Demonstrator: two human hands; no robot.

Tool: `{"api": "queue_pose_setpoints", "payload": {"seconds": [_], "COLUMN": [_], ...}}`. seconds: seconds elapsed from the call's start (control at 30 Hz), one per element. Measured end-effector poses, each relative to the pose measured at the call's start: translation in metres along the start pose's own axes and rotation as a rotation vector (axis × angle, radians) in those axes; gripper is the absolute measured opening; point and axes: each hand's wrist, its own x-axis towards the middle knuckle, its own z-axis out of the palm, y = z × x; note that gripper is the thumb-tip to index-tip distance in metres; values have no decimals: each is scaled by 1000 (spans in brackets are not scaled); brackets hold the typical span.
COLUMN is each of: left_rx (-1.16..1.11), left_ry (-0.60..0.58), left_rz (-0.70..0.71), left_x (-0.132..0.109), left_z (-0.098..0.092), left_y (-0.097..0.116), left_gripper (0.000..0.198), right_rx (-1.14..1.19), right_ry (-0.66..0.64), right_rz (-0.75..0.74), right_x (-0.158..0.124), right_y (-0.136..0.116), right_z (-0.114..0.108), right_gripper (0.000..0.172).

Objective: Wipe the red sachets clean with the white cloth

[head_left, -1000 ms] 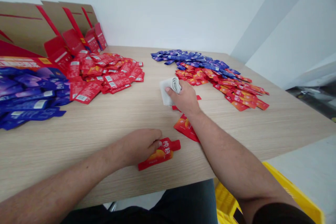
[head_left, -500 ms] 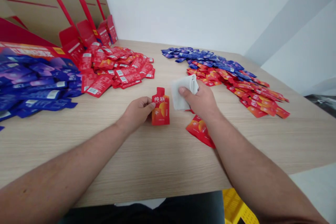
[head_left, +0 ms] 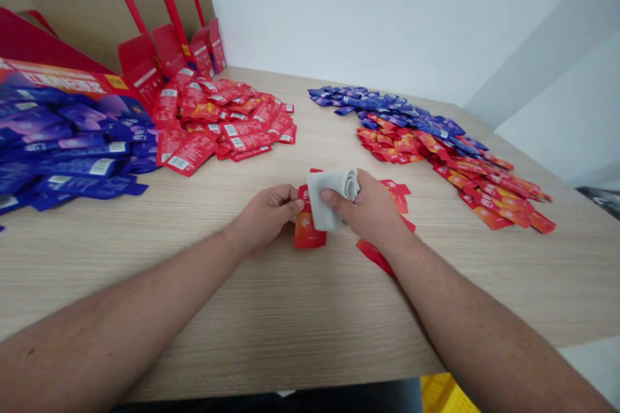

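Observation:
Between thumb and fingers, my left hand point(head_left: 268, 216) pinches the left edge of a red and orange sachet point(head_left: 309, 237), held just above or on the table. My right hand point(head_left: 371, 206) grips a folded white cloth point(head_left: 327, 197), which lies over the front of the sachet and hides its upper right part. Partly under my right hand and wrist, a few more red sachets point(head_left: 398, 197) lie on the table.
A heap of red sachets point(head_left: 242, 122) lies back left, with blue sachets point(head_left: 77, 155) beside it. Red boxes point(head_left: 140, 68) stand behind them. Rows of blue sachets point(head_left: 387, 106) and red sachets point(head_left: 494, 187) spread at right. A yellow crate point(head_left: 445, 393) is below the table edge.
My right hand has brought the cloth left and down onto the sachet's front. The left hand keeps its pinch. The view has shifted slightly, and more of the sachets by my right hand show.

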Motion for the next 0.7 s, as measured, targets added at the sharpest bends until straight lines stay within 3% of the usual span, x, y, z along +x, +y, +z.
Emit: {"api": "queue_pose_setpoints", "payload": {"seconds": [0.13, 0.27, 0.4, 0.53, 0.7], "left_rx": [-5, -55, -44, -51, -80], "left_ry": [-2, -12, 7, 3, 28], "left_rz": [-19, -34, 2, -7, -10], "left_x": [-3, -2, -2, -3, -4], "left_z": [2, 2, 1, 2, 4], "left_y": [0, 0, -1, 0, 2], "left_gripper": [20, 24, 23, 24, 23], "right_rx": [33, -41, 22, -39, 8], "right_ry": [-150, -53, -245, -164, -267], "right_rz": [-79, -12, -47, 4, -50], "right_x": [-1, -2, -4, -6, -8], "right_y": [-1, 0, -1, -6, -10], "right_z": [-1, 3, 3, 1, 0], "right_gripper": [24, 32, 30, 20, 12]}}
